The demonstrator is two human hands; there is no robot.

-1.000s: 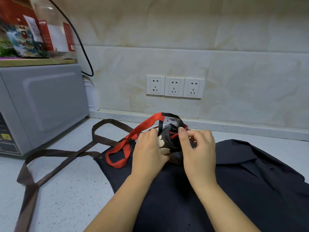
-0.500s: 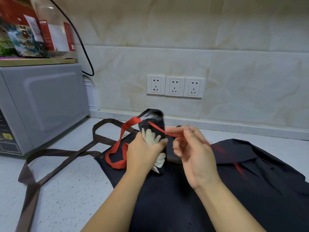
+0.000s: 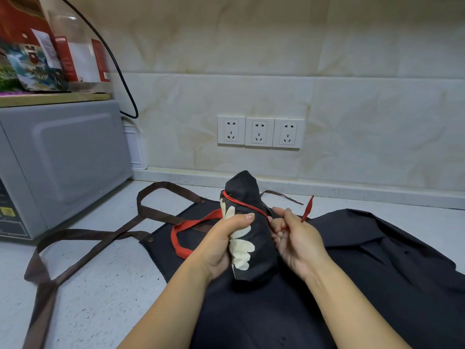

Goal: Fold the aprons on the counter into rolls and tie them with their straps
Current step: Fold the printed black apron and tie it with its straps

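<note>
Black cloth with a cream flower print: rolled apron (image 3: 249, 235) stood nearly upright between both hands, its lower end at the flat dark apron (image 3: 352, 285) spread on the tabletop (image 3: 108, 285); contact there could not be confirmed. Left hand (image 3: 221, 245) was wrapped round the roll's middle, thumb across the print. Right hand (image 3: 294, 238) had its fingers curled, pinching the thin red strap (image 3: 241, 203), which crossed the roll's upper part slantwise; the strap's free end stuck up past the fingers. A wider red loop (image 3: 181, 238) hung slack to the left. Judgement: the roll is light and soft and would spring loose if the squeeze eased, so hold it at mid-length; the strap is thin and limp, best pinched close to the roll to hold tension. Brown straps (image 3: 83, 238) of the flat apron trailed toward the microwave (image 3: 63, 159). Printing on the red packets (image 3: 65, 56) above it was too blurred to read; no other legible writing.
</note>
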